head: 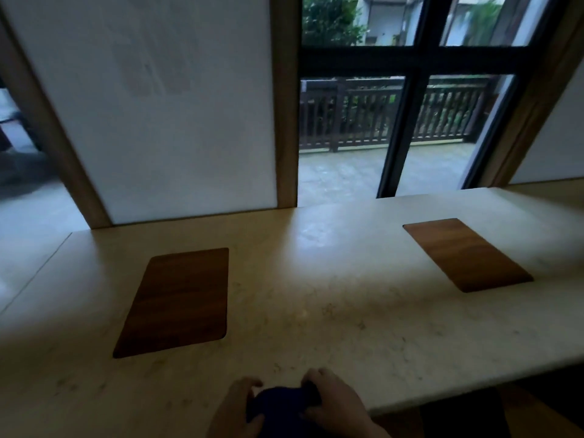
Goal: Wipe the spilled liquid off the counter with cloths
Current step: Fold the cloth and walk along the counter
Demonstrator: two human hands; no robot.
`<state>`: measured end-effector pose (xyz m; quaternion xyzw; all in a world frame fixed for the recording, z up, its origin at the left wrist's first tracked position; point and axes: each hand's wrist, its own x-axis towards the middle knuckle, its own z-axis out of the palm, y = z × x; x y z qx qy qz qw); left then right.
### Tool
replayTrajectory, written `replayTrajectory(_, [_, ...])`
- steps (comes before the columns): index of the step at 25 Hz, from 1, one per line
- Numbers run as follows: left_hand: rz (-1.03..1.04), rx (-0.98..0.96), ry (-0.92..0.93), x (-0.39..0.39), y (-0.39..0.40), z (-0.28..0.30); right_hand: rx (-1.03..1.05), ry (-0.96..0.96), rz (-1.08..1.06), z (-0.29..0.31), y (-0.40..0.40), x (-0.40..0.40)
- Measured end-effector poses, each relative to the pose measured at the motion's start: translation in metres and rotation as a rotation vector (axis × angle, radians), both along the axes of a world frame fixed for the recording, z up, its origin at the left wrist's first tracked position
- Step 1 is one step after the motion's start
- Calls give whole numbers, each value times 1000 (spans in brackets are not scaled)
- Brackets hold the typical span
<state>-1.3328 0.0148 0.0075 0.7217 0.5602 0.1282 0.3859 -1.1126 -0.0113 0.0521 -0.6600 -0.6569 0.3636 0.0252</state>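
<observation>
From the head camera I see a pale, marble-like desk (347, 311) running along a wall panel and a dark-framed window (410, 90) that looks onto a paved terrace with a wooden railing (395, 118). Two brown wooden mats lie flat on it, well apart: the left mat (177, 301) close to me, the right mat (466, 254) farther back.

At the near edge of the desk, low in the view, both my hands hold a bunched dark blue cloth (279, 406). My left hand (234, 409) curls its grip around the cloth's left side; my right hand (335, 399) has its fingers (316, 376) pressed over the top and right side. The cloth sits between the two hands, right at the desk's front edge (I cannot make out any liquid on the surface; the picture is dim and blurred).
</observation>
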Motion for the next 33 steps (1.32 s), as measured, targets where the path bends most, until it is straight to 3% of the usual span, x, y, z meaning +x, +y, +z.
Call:
replayTrajectory(2, [8, 122, -126, 47, 6, 25, 65, 82, -125, 21, -14, 52])
replayTrajectory(10, [-404, 289, -284, 265, 11, 95, 455, 131, -604, 75, -106, 239])
replayTrajectory(19, [-818, 217, -492, 439, -17, 117, 679, 43, -1000, 94, -200, 351])
replayTrajectory(33, [-950, 96, -681, 677, 16, 148, 790, -136, -1199, 140, -181, 524])
